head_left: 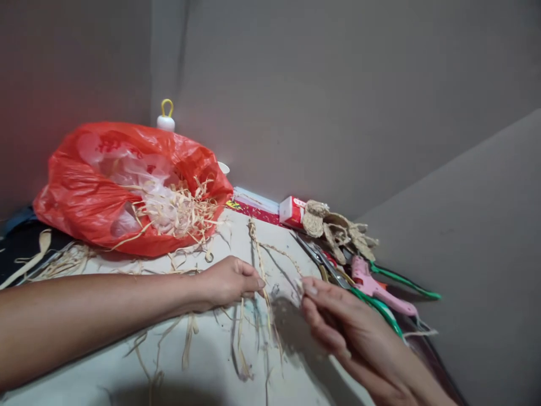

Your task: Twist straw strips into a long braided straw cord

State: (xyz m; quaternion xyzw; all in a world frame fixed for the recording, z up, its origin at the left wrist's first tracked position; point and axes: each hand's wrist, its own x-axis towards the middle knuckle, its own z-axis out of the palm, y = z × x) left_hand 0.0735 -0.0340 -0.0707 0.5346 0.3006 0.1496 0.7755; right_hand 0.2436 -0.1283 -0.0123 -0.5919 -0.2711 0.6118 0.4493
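A thin length of pale plant-fibre cord rises from the white work surface and splits into two strands below its knotted top. My left hand pinches the left strand between thumb and forefinger, and loose fibre ends trail down beneath it. My right hand is closed in a pinch at the end of the other strand, which slants away to the right and looks twisted or braided. Loose dry fibres lie scattered below my left forearm.
A red plastic bag full of dry fibre strips sits at the left. To the right lie scissors, a pink glue gun, green-handled scissors, woven fibre pieces and a red-and-white box. Grey walls enclose the back and right.
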